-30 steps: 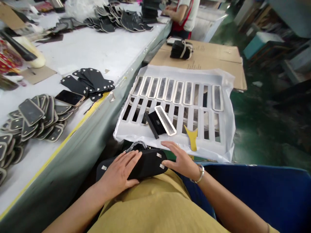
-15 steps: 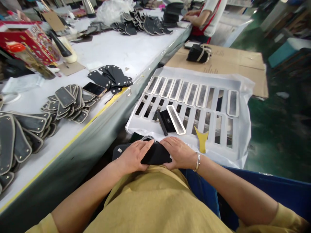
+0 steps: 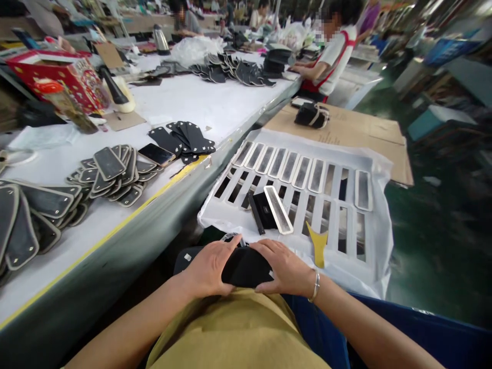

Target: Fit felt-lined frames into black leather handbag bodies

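Low in front of my body lies a black panel with small metal tabs near its ends. My left hand wraps over its left part, thumb and fingers along its edges. Around its right end my right hand, with a bracelet at the wrist, grips it the same way. Both sets of fingertips are partly hidden behind the panel. Just beyond the hands, a black bracket-like piece rests on a white slotted tray, a pale-rimmed grey strip leaning against it. A yellow forked piece lies near my right hand.
Rimmed grey strips line the tray's far row. On the white table to the left are piled rimmed pieces, black pieces and a phone. A co-worker stands beyond the cardboard. A blue bin is at right.
My view has tilted up, so the scene sits lower and more of the room and people show. Both hands stay on the black panel, with little visible shift in grip.
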Demonstrator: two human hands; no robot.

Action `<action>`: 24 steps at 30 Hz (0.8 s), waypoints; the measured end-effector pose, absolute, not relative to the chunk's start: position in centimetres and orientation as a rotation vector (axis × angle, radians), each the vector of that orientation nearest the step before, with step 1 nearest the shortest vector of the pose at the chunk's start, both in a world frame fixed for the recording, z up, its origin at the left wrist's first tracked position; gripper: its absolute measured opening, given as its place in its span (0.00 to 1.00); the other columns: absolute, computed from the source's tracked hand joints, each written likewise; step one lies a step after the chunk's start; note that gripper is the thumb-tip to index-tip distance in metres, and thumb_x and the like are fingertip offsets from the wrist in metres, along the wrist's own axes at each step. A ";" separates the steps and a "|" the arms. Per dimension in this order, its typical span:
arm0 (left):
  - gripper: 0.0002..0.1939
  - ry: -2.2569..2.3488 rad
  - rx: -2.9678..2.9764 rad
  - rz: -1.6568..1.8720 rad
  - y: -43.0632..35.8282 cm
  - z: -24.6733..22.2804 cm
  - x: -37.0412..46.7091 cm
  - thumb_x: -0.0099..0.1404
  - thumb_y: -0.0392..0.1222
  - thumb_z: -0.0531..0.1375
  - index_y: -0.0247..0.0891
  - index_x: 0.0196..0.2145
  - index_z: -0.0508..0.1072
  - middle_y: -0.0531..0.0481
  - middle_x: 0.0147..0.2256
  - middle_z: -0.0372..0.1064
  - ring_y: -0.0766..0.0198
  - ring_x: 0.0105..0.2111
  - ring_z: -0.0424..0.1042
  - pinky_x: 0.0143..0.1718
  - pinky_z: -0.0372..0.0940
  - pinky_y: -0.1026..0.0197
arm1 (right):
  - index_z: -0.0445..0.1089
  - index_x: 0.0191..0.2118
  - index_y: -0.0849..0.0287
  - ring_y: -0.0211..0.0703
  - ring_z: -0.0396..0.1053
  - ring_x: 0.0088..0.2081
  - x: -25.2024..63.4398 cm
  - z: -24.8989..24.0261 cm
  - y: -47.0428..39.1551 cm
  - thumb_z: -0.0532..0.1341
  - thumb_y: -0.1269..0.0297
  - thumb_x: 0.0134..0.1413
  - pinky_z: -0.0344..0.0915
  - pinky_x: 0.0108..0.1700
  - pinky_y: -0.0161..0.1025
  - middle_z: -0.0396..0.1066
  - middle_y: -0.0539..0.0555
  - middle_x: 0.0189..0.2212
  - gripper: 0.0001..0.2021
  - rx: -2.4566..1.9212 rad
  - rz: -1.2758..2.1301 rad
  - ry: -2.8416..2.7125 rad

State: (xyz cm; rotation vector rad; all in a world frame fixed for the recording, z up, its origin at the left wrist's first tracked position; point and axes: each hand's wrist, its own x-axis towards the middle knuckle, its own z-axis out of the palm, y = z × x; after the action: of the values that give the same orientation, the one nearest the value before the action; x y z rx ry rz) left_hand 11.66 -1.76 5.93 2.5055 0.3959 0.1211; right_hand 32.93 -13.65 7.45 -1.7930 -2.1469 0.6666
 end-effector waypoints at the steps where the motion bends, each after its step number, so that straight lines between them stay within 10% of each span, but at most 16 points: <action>1: 0.59 0.396 2.498 0.126 -1.8 5.8 11.7 0.43 0.43 0.65 0.39 0.63 0.32 0.40 0.52 0.61 0.49 0.50 0.62 0.53 0.55 0.47 | 0.58 0.55 0.64 0.53 0.60 0.49 32.9 7.4 -13.6 0.69 0.48 0.32 0.56 0.54 0.47 0.62 0.61 0.49 0.43 -1.795 0.678 -2.139; 24: 0.56 0.483 2.467 -0.023 2.5 6.3 6.4 0.50 0.48 0.63 0.41 0.63 0.29 0.43 0.55 0.60 0.55 0.55 0.59 0.60 0.42 0.46 | 0.59 0.55 0.67 0.56 0.58 0.51 31.0 8.1 -10.7 0.67 0.52 0.37 0.48 0.60 0.54 0.63 0.62 0.50 0.39 -1.834 0.535 -2.325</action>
State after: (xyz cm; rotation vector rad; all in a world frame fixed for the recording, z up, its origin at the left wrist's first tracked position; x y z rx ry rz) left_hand 6.37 2.51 6.33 2.4674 0.4834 -0.0228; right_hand 31.01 -10.75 8.13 -1.8339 -2.3250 0.5353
